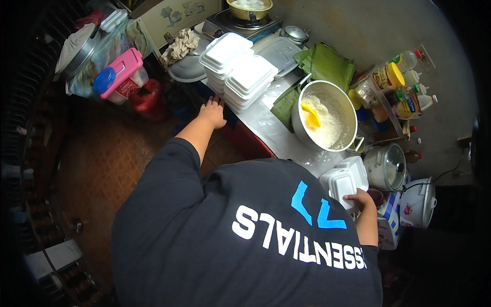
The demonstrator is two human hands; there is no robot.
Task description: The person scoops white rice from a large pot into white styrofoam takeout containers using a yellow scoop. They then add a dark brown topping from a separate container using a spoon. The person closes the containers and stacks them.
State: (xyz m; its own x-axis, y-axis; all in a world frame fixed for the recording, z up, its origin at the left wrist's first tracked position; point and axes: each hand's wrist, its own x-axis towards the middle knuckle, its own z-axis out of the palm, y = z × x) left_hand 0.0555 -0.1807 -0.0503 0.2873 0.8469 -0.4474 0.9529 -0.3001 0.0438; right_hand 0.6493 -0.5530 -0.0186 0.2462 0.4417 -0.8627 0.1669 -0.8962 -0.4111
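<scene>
My left hand (213,112) rests with its fingers apart at the table's edge, by the foot of two stacks of white foam food boxes (249,76). My right hand (360,199) grips a white foam box (342,185) at the near right of the table; more foam boxes, one with a raised lid (356,171), lie against it. Between the stacks and my right hand stands a large metal pot (297,119) of cooked white rice (330,128), with a yellow scoop (310,115) in it. Green banana leaves (326,65) lie beside and behind the pot.
A gas stove (245,27) with a pan (249,13) stands at the back. Bottles and jars (389,76) fill a rack along the wall. A lidded rice cooker (385,167) and a white lidded pot (417,203) sit at the right. A pink-lidded container (122,71) is on the left side table.
</scene>
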